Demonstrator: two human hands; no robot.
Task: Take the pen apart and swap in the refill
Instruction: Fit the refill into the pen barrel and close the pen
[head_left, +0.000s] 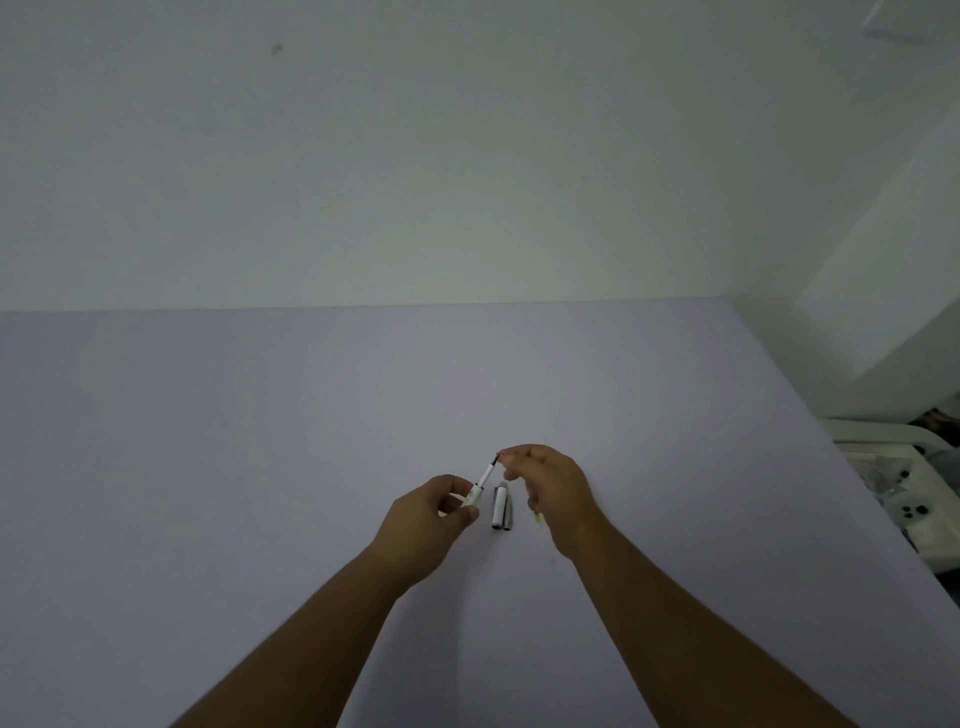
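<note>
Both forearms reach over the table (260, 467). Left hand (431, 519) grips the white barrel (471, 496), tilted; right hand (550, 488) pinches the refill (487, 472) tip. Cap (501, 506) lies between the hands.

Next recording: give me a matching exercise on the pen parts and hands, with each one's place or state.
Things:
1. left hand
2. right hand
3. pen pieces
4. refill

States:
A. lying on the table between the hands
B. pinching the refill's far tip
C. sticking out of the barrel
D. gripping the barrel

Pairs: 1-D, 2-B, 3-A, 4-C
</note>
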